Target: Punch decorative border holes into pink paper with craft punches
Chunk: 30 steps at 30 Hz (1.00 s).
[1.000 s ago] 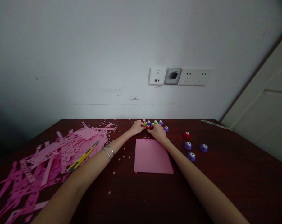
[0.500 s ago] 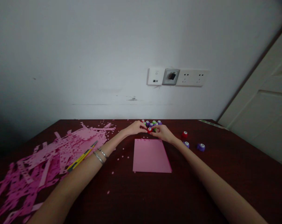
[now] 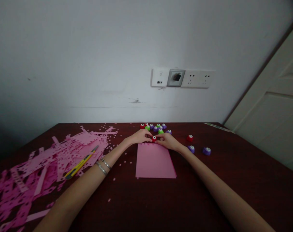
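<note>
A loose heap of pink punched paper strips (image 3: 40, 164) is lying across the left of the dark red-brown wooden table (image 3: 233, 180), with tiny pink confetti bits (image 3: 112, 145) scattered beside it. A yellow utility knife with a dark slider (image 3: 81, 163) is resting on the heap, its tip pointing towards the far edge.

The left hand (image 3: 139, 136), on an arm wearing two thin silver bangles (image 3: 103, 166), is reaching to the far edge of a flat pink square paper sheet (image 3: 155, 161). The right hand (image 3: 168, 140) is meeting it from the other side. Both hands are pinching a small red round craft punch with a white top (image 3: 154, 138) between their fingertips, right at the far edge of the sheet; whether the edge is sitting inside the punch slot cannot be told.

Just behind the hands, a cluster of small red, green and purple punches (image 3: 156, 128) is standing near the wall. Further right, a lone red punch (image 3: 189, 138) and two purple punches (image 3: 199, 149) are standing apart.

Risks noted: the sheet is lying unheld, so pressure on the punch is likely to shift it and misplace the hole. The crowded cluster is sitting close to the knuckles and could be knocked over. The knife is lying half buried in scraps near the left forearm, where a sweeping arm could catch it.
</note>
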Each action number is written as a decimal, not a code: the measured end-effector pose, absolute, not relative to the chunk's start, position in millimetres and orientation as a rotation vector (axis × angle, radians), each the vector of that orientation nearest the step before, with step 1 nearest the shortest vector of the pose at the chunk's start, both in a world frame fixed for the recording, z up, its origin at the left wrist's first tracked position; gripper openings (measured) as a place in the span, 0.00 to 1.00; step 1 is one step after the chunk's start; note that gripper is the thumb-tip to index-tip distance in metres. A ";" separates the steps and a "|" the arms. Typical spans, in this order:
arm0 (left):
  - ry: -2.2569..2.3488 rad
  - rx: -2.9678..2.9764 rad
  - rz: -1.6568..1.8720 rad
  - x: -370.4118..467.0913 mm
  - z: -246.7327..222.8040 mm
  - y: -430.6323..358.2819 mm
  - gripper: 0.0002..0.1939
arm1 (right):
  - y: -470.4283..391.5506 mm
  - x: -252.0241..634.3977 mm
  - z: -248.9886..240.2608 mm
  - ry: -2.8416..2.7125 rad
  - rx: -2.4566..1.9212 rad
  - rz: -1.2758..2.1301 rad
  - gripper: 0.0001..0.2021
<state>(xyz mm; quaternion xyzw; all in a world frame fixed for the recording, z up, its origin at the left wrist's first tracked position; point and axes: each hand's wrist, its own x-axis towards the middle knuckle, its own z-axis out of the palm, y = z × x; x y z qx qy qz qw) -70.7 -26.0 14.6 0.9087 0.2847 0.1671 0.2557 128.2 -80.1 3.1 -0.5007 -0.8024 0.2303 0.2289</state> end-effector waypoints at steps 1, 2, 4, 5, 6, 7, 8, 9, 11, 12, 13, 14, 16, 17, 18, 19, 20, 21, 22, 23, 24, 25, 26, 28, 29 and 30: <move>0.786 2.460 0.442 -70.7 14.5 -26.5 0.13 | -80.2 127.9 3.3 -2.226 -1.375 0.631 0.14; 0.792 2.458 0.430 -70.5 14.4 -27.1 0.13 | -80.4 127.8 3.6 -2.240 -1.375 0.625 0.13; 0.792 2.465 0.424 -69.5 14.3 -28.2 0.12 | -80.8 128.2 4.2 -2.260 -1.379 0.614 0.12; 0.790 2.472 0.425 -68.8 14.2 -28.7 0.12 | -81.1 128.7 4.6 -2.268 -1.380 0.610 0.12; 0.790 2.479 0.426 -68.1 14.0 -29.0 0.12 | -81.3 129.4 5.1 -2.275 -1.379 0.607 0.12; 0.792 2.483 0.430 -67.4 13.8 -29.2 0.12 | -81.5 130.0 5.5 -2.282 -1.377 0.606 0.12; 0.795 2.487 0.435 -66.7 13.5 -29.3 0.12 | -81.7 130.7 5.9 -2.289 -1.377 0.605 0.12; 0.797 2.489 0.440 -66.3 13.0 -29.2 0.12 | -81.7 131.2 6.2 -2.295 -1.381 0.605 0.12; 0.791 2.490 0.451 -65.8 11.8 -28.8 0.13 | -81.3 131.9 6.2 -2.301 -1.391 0.608 0.11; 0.787 2.490 0.454 -65.8 11.0 -28.5 0.13 | -81.0 132.1 5.9 -2.301 -1.392 0.611 0.11; 0.782 2.490 0.455 -65.8 10.1 -28.2 0.13 | -80.5 132.3 5.5 -2.301 -1.389 0.617 0.11; 0.778 2.490 0.455 -65.8 9.2 -28.1 0.13 | -80.1 132.4 5.1 -2.301 -1.384 0.626 0.11; 0.771 2.493 0.455 -65.6 7.8 -28.1 0.13 | -79.7 133.0 5.2 -2.293 -1.385 0.648 0.12; 0.767 2.494 0.455 -65.4 7.6 -28.3 0.13 | -79.8 133.6 6.1 -2.282 -1.396 0.659 0.14; 0.767 2.494 0.456 -65.4 8.0 -28.7 0.14 | -80.2 134.5 7.8 -2.267 -1.414 0.664 0.16; 0.776 2.489 0.458 -65.6 9.2 -29.1 0.14 | -80.8 135.5 10.3 -2.251 -1.435 0.661 0.17; 0.796 2.481 0.462 -66.3 11.1 -29.6 0.16 | -81.7 136.8 13.7 -2.236 -1.454 0.651 0.17; 0.824 2.471 0.468 -67.5 13.9 -30.1 0.17 | -82.8 138.4 17.5 -2.230 -1.465 0.638 0.16; 0.854 2.460 0.472 -69.4 17.2 -30.6 0.18 | -84.0 140.0 21.6 -2.235 -1.472 0.626 0.13; 0.879 2.451 0.463 -72.0 21.1 -31.0 0.18 | -85.3 141.8 25.5 -2.253 -1.475 0.621 0.11; 0.893 2.447 0.432 -75.2 25.0 -31.4 0.18 | -86.4 143.5 28.8 -2.279 -1.478 0.629 0.09; 0.896 2.450 0.374 -78.8 28.6 -31.8 0.16 | -87.5 145.1 31.2 -2.311 -1.481 0.654 0.09; 0.892 2.459 0.301 -82.5 31.6 -32.1 0.14 | -88.3 146.4 32.5 -2.343 -1.483 0.692 0.08; 0.891 2.487 0.156 -89.3 35.1 -32.5 0.12 | -89.3 148.1 32.1 -2.392 -1.481 0.764 0.08; 0.903 2.504 0.104 -92.0 35.4 -32.5 0.12 | -89.4 148.4 30.8 -2.406 -1.480 0.782 0.08; 0.922 2.520 0.070 -94.0 35.0 -32.3 0.11 | -89.3 148.4 29.1 -2.414 -1.481 0.785 0.09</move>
